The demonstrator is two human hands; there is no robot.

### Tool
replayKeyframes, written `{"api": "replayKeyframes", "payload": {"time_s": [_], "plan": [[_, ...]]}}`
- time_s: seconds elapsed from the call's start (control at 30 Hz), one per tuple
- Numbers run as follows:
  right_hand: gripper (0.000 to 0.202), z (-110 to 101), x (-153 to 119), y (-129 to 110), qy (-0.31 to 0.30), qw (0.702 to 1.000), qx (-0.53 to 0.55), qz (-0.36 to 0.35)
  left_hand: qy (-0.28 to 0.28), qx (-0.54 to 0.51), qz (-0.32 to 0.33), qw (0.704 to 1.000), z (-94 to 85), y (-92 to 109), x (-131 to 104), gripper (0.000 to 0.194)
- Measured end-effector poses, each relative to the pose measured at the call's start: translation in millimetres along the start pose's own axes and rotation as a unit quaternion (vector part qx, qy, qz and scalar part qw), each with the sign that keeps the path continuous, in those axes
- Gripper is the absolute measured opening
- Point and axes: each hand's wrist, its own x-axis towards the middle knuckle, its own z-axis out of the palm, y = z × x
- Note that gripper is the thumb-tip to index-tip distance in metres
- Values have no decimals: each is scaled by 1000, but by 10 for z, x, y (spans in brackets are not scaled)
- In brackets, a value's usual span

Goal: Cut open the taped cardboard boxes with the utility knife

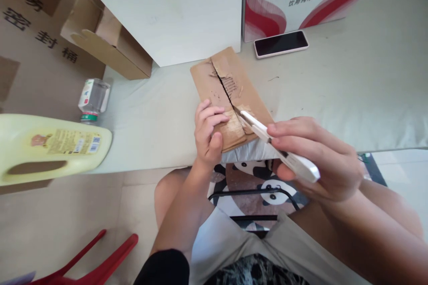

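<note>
A flattened brown cardboard piece point(247, 84) lies at the front edge of the pale bench, with a dark slit running along its length. My left hand point(209, 131) rests on its left edge, fingers spread over the cardboard and holding nothing. In my right hand point(314, 156) is a white utility knife point(284, 151), gripped between thumb and fingers. The knife's blade tip touches the cardboard at the lower end of the dark slit.
On the bench point(351, 84) lies a phone point(281, 44) before a red-and-white carton point(264, 4). A white box point(187, 13) stands behind the cardboard. To the left are a clear bottle point(95, 98), a yellow jug point(56, 147) and brown boxes point(123, 51).
</note>
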Motion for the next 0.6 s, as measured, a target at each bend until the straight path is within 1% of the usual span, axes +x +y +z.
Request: {"api": "replayKeyframes", "payload": {"time_s": [0.13,0.27,0.47,0.6], "plan": [[17,-6,-8,-33,41,999,-4,6,3,-7,4,1000,8,7,2,34],[16,0,-13,-43,35,999,2,15,2,-12,2,1000,6,7,1,35],[16,-13,-33,-25,45,999,4,29,1,-4,-5,1000,4,2,-9,37],[12,-9,-32,-34,18,1000,5,13,2,-5,-1,1000,7,-3,-11,36]]}}
